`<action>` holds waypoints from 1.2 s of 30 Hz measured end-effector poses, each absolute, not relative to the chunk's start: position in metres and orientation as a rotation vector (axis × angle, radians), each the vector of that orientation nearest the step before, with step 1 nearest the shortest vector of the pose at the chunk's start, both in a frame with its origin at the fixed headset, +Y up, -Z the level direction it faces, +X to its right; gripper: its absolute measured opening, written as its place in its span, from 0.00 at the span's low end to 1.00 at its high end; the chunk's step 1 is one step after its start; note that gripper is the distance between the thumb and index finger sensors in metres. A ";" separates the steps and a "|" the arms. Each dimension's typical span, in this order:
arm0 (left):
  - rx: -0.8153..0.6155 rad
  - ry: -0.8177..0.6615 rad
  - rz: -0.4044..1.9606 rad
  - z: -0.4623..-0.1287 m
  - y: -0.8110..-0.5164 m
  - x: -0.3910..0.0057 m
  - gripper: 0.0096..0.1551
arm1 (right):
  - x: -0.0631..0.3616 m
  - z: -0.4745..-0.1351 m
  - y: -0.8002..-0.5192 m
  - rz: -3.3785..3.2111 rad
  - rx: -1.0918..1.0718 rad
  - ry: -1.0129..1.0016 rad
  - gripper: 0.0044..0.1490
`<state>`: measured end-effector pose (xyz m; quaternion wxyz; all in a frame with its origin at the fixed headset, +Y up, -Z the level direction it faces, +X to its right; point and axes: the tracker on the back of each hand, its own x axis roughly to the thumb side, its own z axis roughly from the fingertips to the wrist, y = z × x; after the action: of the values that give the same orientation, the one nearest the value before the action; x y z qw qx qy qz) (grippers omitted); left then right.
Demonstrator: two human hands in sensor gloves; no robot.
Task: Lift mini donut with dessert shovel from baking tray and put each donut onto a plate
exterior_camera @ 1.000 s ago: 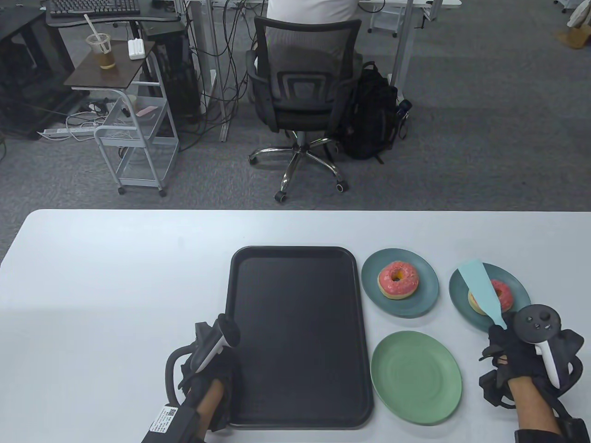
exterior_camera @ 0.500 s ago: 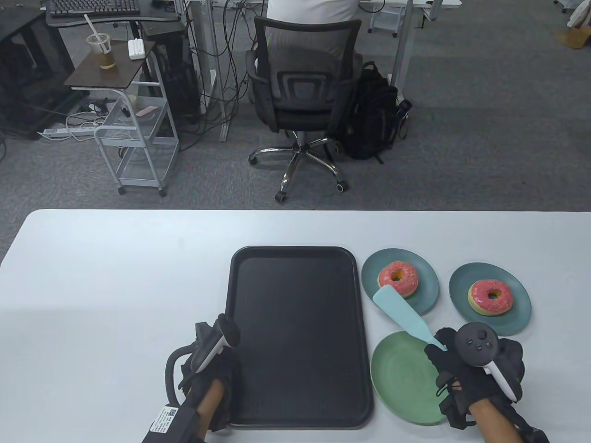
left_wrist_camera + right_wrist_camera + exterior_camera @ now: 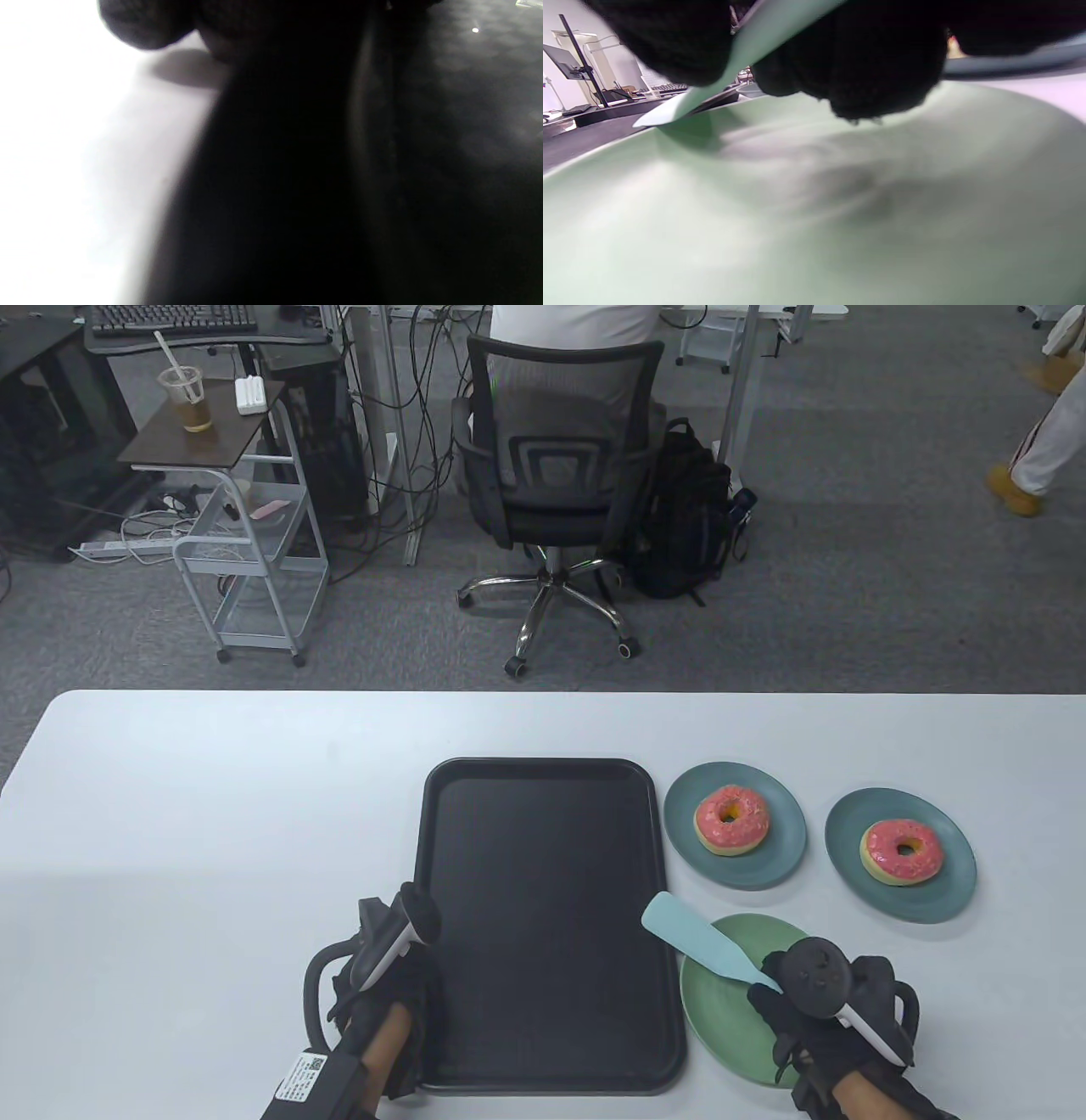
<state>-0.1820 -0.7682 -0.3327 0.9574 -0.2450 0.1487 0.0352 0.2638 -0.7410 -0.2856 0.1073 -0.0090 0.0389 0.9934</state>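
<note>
The black baking tray (image 3: 543,925) holds nothing. Two pink-iced donuts lie on teal plates: one donut (image 3: 731,819) on the near-tray plate (image 3: 683,848), the other donut (image 3: 901,851) on the right plate (image 3: 954,895). A light green plate (image 3: 730,1035) (image 3: 814,212) is bare. My right hand (image 3: 776,997) grips the pale blue dessert shovel (image 3: 696,940) (image 3: 712,91) by its handle above the green plate. The empty blade points left and reaches the tray's right rim. My left hand (image 3: 386,997) sits at the tray's left rim; its fingers are hidden under the tracker and the left wrist view is dark.
The white table (image 3: 212,831) stretches far to the left and behind the tray. Beyond its far edge stand an office chair (image 3: 560,458) and a wire cart (image 3: 254,560). A person's leg (image 3: 1039,458) shows at the upper right.
My right hand carried the shovel from the right teal plate leftward and toward me, over the green plate to the tray's edge. The left hand stayed put. A leg entered at upper right.
</note>
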 end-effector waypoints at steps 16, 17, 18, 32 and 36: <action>-0.497 0.302 0.072 -0.333 -0.768 -0.182 0.44 | 0.254 -0.282 -0.755 3.142 0.000 0.104 0.37; -0.497 0.302 0.072 -0.333 -0.768 -0.182 0.44 | 0.254 -0.282 -0.755 3.152 -0.001 0.101 0.37; -0.497 0.302 0.072 -0.333 -0.768 -0.182 0.44 | 0.253 -0.282 -0.755 3.159 0.000 0.096 0.37; -0.427 0.303 0.253 -0.332 -0.765 -0.203 0.43 | 0.254 -0.282 -0.743 3.139 -0.074 0.094 0.41; -0.307 0.342 0.272 -0.328 -0.748 -0.215 0.44 | 0.249 -0.282 -0.729 3.109 -0.097 0.017 0.43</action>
<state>-0.2148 -0.7485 -0.3284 0.9646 -0.1516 0.1690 0.1343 0.2490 -0.7287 -0.2820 0.0156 -0.0311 0.0053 0.9994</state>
